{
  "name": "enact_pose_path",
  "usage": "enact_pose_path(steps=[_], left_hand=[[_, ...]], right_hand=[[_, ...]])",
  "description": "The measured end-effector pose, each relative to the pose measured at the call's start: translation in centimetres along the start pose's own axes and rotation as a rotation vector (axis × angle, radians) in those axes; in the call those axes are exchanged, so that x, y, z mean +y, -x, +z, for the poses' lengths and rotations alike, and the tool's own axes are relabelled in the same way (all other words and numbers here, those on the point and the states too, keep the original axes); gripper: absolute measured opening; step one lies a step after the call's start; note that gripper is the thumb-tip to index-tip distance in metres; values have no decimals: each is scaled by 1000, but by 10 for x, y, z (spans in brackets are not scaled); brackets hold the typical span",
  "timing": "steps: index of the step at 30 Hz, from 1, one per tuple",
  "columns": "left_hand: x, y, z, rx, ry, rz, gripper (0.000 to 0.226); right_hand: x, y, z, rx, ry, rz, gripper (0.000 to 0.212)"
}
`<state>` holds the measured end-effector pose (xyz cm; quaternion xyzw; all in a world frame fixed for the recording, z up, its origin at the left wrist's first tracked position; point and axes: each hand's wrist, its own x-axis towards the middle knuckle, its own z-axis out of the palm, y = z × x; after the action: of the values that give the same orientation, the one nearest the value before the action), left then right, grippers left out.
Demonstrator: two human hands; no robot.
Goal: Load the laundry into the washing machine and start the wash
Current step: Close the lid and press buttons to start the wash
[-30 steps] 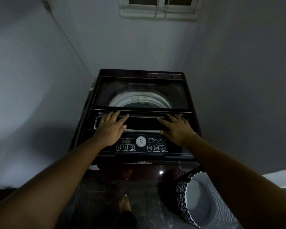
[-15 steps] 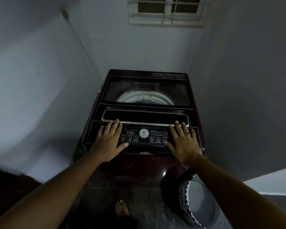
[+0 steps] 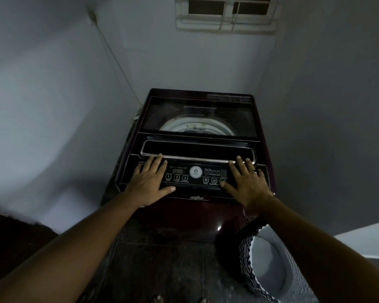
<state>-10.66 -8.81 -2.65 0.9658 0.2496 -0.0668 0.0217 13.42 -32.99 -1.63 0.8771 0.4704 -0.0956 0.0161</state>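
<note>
1. One washing machine [image 3: 195, 206] stands in the far corner under one barred window [image 3: 225, 14]. Its glass lid [image 3: 198, 115] lies closed, with the pale drum rim showing through. Whether laundry is inside cannot be told.
2. Two hands rest flat on the control panel [image 3: 195, 171] — the left hand [image 3: 150, 182] at its left end, the right hand [image 3: 247, 182] at its right. Their fingers are straight and spread, grasping nothing, and the tips touch the lid's chrome handle [image 3: 197, 158].
3. One ring [image 3: 254, 171] sits on the right hand.
4. Three numbered buttons [image 3: 176, 177] lie between the hands.
5. One zigzag-patterned basket [image 3: 247, 259] stands on the floor — near right.
</note>
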Motion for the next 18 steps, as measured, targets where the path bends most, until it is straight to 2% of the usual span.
enact_pose_path(steps=[5,18], left_hand=[[1,26,20,41,-39,34,106],[11,40,23,25,-69,34,109]], right_hand=[[1,18,17,74,-14,22,85],[5,29,31,43,9,9,106]])
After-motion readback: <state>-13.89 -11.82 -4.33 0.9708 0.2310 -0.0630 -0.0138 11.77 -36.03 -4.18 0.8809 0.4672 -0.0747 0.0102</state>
